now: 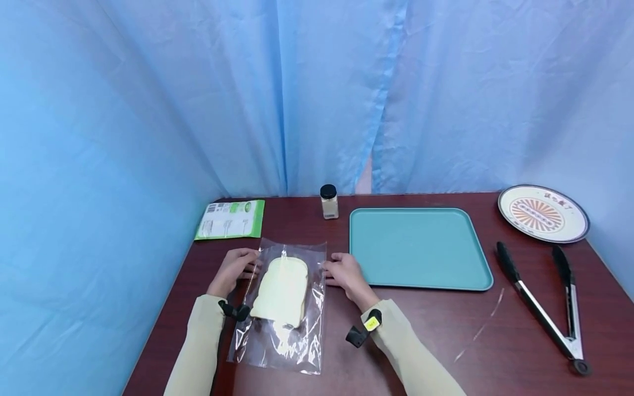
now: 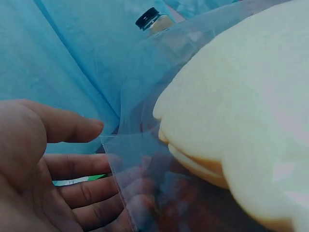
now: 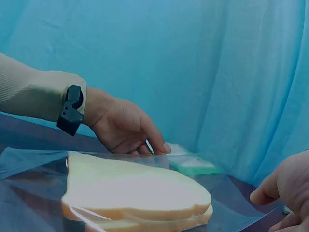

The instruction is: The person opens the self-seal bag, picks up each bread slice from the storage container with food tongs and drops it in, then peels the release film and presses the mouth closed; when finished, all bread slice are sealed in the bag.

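A clear plastic bag (image 1: 282,352) lies on the table with stacked bread slices (image 1: 282,289) inside it. In the right wrist view the bread (image 3: 140,188) shows one slice on top of another. My left hand (image 1: 236,269) is at the bag's left edge; in the left wrist view its fingers (image 2: 89,191) reach under the film, while the thumb stays apart from them. At the opposite edge is my right hand (image 1: 345,273), with its thumb (image 3: 264,191) and fingers spread apart beside the film.
A green-and-white packet (image 1: 230,220) lies at the back left, and a black-capped jar (image 1: 329,202) stands behind the bag. To the right are a teal tray (image 1: 416,247), a patterned plate (image 1: 569,220) and spread tongs (image 1: 542,322). A blue curtain (image 1: 327,99) hangs behind the table.
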`<state>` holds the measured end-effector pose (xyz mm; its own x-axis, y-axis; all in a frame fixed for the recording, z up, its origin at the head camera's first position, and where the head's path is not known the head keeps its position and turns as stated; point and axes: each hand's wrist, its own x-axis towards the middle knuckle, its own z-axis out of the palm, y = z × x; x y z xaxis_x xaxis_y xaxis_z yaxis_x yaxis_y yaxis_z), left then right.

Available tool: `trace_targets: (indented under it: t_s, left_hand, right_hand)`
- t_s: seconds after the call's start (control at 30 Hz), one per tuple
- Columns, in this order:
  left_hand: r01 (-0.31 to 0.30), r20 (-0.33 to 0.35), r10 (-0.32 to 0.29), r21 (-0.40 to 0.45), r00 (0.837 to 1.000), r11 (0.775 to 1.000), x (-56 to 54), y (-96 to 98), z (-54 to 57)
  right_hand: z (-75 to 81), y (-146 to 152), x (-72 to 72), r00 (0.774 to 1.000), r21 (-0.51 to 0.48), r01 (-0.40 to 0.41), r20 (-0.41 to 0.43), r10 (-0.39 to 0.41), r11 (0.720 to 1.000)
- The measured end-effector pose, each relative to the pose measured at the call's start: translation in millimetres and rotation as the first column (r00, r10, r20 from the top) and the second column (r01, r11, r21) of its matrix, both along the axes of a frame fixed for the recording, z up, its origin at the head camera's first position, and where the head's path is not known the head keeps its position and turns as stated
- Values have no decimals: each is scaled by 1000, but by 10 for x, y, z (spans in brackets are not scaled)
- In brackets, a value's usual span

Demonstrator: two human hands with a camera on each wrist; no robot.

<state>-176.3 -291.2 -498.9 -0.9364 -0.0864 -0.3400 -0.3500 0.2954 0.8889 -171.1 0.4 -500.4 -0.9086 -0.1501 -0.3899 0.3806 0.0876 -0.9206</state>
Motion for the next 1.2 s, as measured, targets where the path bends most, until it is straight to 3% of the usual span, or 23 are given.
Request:
trace_targets:
  t_s: [0.3, 0.43, 0.77, 1.03, 1.2]
  left_hand:
    - [4, -3, -3, 24, 1000, 1000, -45, 51, -5]
    - [-11, 0, 11, 12, 1000, 1000, -87, 62, -73]
    - [-40, -18, 39, -43, 999, 998, -96, 120, -56]
    - [-49, -104, 40, -84, 994, 995, -23, 72, 68]
    - [-71, -153, 70, -2, 986, 997, 58, 60, 239]
  right_hand:
    - [-41, -51, -115, 1000, 15, 22, -5, -22, 1000]
    - [-81, -67, -134, 999, 33, 48, -21, -48, 998]
    - [-127, -140, -162, 996, 121, 69, -65, -62, 990]
    - [-20, -160, -134, 991, 64, 100, -100, -94, 993]
    - [132, -135, -104, 986, 13, 97, -135, -94, 995]
